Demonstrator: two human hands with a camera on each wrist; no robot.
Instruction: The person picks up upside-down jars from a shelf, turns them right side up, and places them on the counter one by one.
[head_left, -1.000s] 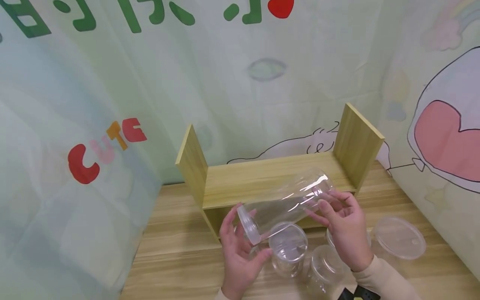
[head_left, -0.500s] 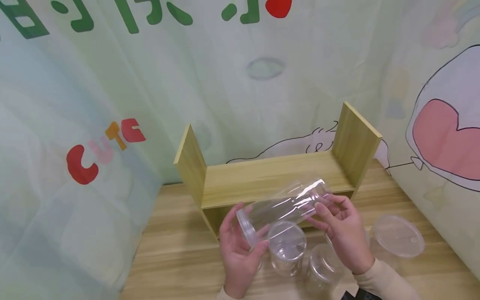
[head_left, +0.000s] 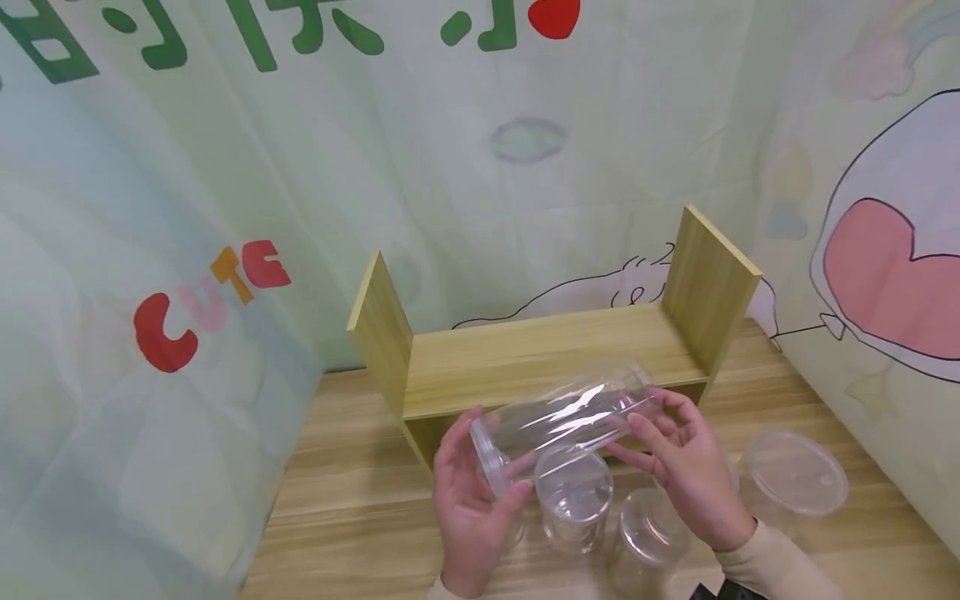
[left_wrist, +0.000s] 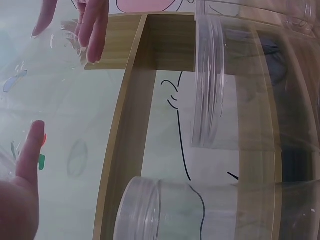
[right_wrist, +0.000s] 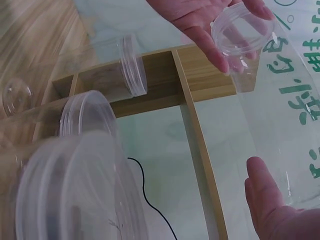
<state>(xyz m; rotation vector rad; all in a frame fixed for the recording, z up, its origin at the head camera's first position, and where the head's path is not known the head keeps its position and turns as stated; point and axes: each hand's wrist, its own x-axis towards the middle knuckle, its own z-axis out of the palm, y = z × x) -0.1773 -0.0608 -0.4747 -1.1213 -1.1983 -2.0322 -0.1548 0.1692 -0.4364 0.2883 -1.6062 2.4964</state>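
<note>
A tall clear plastic jar (head_left: 570, 412) with a ribbed lid is held tilted in the air, in front of a wooden shelf (head_left: 540, 354). My left hand (head_left: 474, 512) holds its lid end, the lower left end, between thumb and fingers. The right hand (head_left: 693, 475) grips the raised base end, thumb on the near side. In the right wrist view the jar's lid (right_wrist: 242, 30) lies among the left hand's fingers (right_wrist: 200, 45). Just below the held jar, another lidded jar (head_left: 575, 500) stands on the table, with a further clear jar (head_left: 651, 542) beside it.
A wide jar lid (head_left: 798, 472) shows at the right, on a jar mostly lost against the tabletop. One more jar is partly behind the right hand. The shelf's side panels (head_left: 712, 292) rise above its board. Printed cloth (head_left: 180, 450) hangs at the back and sides.
The jar has turned slightly toward level as its base end dropped a little. Both hands keep hold of it and shift only slightly; the standing jars stay put.
</note>
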